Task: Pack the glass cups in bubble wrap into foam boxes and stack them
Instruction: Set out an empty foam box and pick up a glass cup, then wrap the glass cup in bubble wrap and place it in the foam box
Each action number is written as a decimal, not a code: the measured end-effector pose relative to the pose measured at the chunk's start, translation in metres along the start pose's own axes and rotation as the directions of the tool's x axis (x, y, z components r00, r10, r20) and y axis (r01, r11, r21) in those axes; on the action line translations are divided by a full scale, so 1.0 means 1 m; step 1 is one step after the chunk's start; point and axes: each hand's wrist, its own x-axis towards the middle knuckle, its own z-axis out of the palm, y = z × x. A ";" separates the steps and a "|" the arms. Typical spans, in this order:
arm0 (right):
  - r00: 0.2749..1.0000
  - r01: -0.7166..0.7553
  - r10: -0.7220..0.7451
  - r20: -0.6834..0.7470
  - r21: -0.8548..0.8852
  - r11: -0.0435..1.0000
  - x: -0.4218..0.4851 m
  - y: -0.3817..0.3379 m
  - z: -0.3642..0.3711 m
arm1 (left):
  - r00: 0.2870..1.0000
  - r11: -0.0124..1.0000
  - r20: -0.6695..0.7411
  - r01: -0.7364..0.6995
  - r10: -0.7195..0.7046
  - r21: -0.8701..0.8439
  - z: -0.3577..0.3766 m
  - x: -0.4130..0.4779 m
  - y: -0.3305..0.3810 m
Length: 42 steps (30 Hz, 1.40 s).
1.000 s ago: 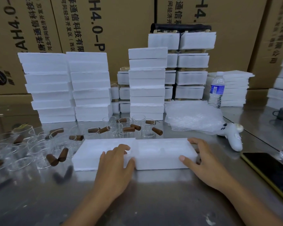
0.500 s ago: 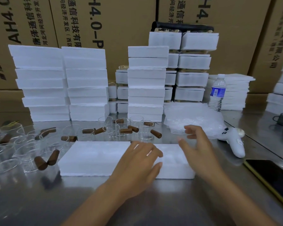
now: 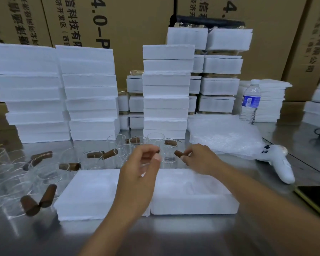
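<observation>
Right fingers (image 3: 189, 156): bent and narrow, pinching the brown, cork-like handle (image 3: 179, 154) of a clear glass cup (image 3: 167, 152) that stands upright on the steel table (image 3: 174, 237).
Left fingers (image 3: 148, 154): curled close against the thumb, with a brown stub at their tips; motion blur hides whether they hold anything.
Right hand (image 3: 199, 159): reaches in from 4 o'clock, back of the hand up, above the far edge of the foam.
Left hand (image 3: 139, 170): comes up from 6 o'clock, wrist over the seam between the two foam pieces.
Foam box halves (image 3: 89, 194): two white, grainy slabs with shallow moulded hollows, lying side by side and touching, at 6 o'clock from the held cup.
Loose cups (image 3: 17, 172): thin clear glass with brown handles, crowded at 9 o'clock, some on their sides.
Bubble wrap (image 3: 225, 135): a crinkled, translucent heap at 2 o'clock, near the right hand.
Foam stacks (image 3: 89, 89): square-edged white towers walling the 12 o'clock side, with cardboard cartons (image 3: 137, 24) behind.
Right edge: water bottle (image 3: 250, 100), white controller (image 3: 279, 163) and dark phone (image 3: 316, 200) between 1 and 4 o'clock.
Open room: bare, reflective steel at 6 o'clock, in front of the foam.
</observation>
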 end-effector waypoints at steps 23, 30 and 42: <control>0.989 0.145 -0.117 -0.092 0.774 0.617 -0.073 -0.010 -0.063 | 0.839 0.424 0.378 0.529 -0.391 -0.735 0.019 0.023 0.015; 0.963 0.022 -0.201 0.179 0.690 0.723 -0.048 0.005 -0.057 | 0.851 0.408 0.328 0.492 -0.410 -0.769 0.018 0.025 0.008; 0.968 -0.129 0.098 -0.233 -0.124 0.984 0.036 0.065 -0.030 | 0.849 0.340 0.285 0.455 -0.445 -0.823 0.016 0.029 0.008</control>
